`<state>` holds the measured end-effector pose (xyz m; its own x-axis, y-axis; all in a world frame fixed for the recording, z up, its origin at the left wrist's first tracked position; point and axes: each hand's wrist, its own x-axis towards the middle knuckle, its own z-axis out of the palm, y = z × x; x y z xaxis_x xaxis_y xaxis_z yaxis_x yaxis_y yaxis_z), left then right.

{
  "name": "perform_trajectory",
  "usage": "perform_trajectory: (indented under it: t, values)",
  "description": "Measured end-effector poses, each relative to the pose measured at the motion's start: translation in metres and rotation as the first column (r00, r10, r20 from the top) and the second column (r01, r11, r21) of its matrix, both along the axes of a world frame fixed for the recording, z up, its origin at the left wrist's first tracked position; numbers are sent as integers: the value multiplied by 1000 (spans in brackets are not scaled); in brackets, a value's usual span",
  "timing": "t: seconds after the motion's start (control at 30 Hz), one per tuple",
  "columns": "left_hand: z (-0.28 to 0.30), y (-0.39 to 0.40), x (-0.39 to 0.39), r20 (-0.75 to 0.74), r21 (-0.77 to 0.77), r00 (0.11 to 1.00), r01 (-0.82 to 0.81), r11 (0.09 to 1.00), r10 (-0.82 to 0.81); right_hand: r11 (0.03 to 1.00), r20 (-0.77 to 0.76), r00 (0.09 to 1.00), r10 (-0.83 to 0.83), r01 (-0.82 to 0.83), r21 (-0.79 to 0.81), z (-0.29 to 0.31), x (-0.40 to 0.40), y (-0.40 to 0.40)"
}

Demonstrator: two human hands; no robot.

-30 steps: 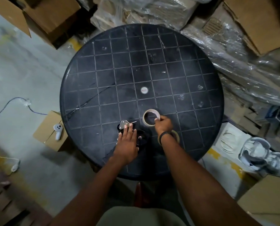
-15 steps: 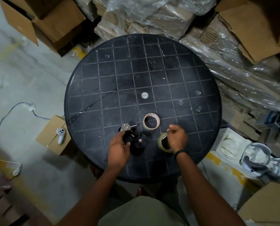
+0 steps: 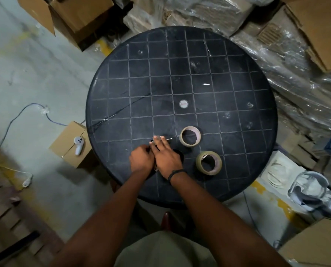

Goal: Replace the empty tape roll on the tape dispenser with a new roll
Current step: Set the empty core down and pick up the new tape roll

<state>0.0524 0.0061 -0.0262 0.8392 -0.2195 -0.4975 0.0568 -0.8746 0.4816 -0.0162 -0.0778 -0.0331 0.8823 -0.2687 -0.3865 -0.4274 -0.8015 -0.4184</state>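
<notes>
A black tape dispenser (image 3: 179, 154) lies near the front of the round dark table (image 3: 237, 89), mostly hidden under my hands; its metal blade end pokes out past my fingers. My left hand (image 3: 140, 159) is closed on the dispenser's near side. My right hand (image 3: 165, 158) lies flat over its top, fingers stretched toward the blade. An empty cardboard tape core (image 3: 190, 135) rests flat on the table to the right. A fuller roll of clear-brown tape (image 3: 209, 162) sits nearer me, right of my right wrist, untouched.
A small white disc (image 3: 183, 104) marks the table's centre. Cardboard boxes (image 3: 70, 14) and plastic-wrapped bundles (image 3: 305, 83) crowd the back and right. On the floor at left a small box (image 3: 68, 144) holds a white controller (image 3: 78, 145), with cables beside it.
My right hand set the empty core down, reached to the fuller roll, then left it and came onto the dispenser beside my left hand. The camera view shifted.
</notes>
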Motion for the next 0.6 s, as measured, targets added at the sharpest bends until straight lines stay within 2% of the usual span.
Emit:
perform_trajectory:
  t: [0.1, 0.27, 0.43, 0.53, 0.6]
  values:
    - [-1, -2, 0, -2, 1, 997, -74, 997, 74, 1000, -2, 1000, 1, -1, -22, 0, 0, 0]
    - [-2, 3, 7, -70, 11, 951, -303, 953, 303, 998, -33, 999, -37, 35, -58, -8, 4, 5]
    - [-5, 8, 14, -140, 58, 953, -261, 964, 267, 991, -117, 992, -46, 30, -131, -10, 10, 19]
    - [-9, 11, 21, -223, 59, 923, -308, 950, 313, 990, -156, 985, -70, 49, -131, -11, 12, 25]
    - [-11, 10, 21, -218, 52, 934, -277, 959, 282, 992, -177, 982, -59, 39, -117, -6, 13, 27]
